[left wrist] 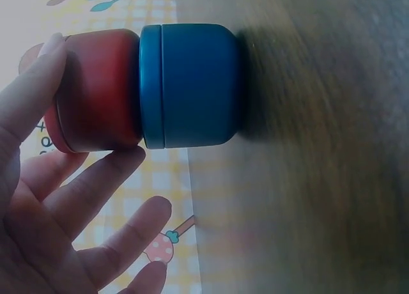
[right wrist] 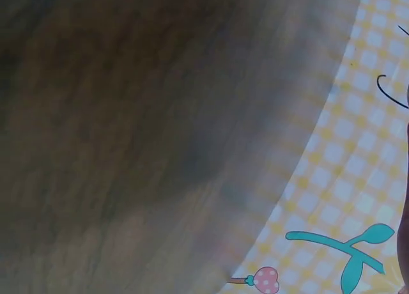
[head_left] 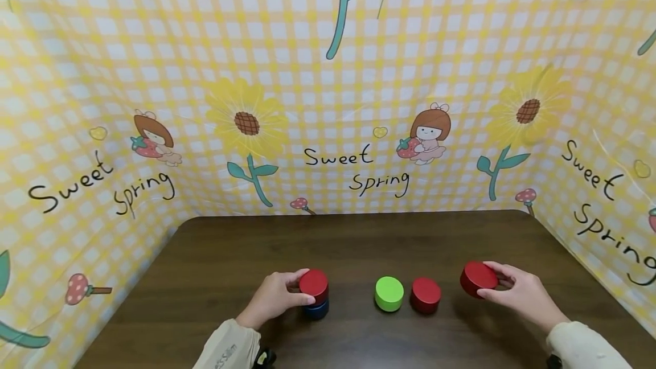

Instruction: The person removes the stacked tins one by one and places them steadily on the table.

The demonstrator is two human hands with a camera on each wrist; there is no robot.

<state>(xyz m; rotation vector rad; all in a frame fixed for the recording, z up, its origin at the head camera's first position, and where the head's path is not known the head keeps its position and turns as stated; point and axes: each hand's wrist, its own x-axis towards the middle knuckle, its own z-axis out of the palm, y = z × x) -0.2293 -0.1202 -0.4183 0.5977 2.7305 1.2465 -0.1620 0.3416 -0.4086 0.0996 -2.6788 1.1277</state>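
Left hand point(head_left: 274, 299) gripping red tin point(head_left: 314, 282), stacked on blue tin point(head_left: 316, 308) just below the fingertips. Right hand point(head_left: 517, 292) clasping tilted red tin point(head_left: 478, 278), raised off dark table point(head_left: 359, 244). Between the hands, green tin point(head_left: 389, 292) and another red tin point(head_left: 425, 294) side by side; beyond, checked yellow backdrop point(head_left: 328, 101)

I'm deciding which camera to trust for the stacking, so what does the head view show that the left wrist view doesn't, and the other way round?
Only the head view shows the right hand gripping a tilted red tin, plus the green tin and another red tin on the table. Only the left wrist view shows the seam where the tins meet. Both show the left hand holding the red tin on top of the blue tin.
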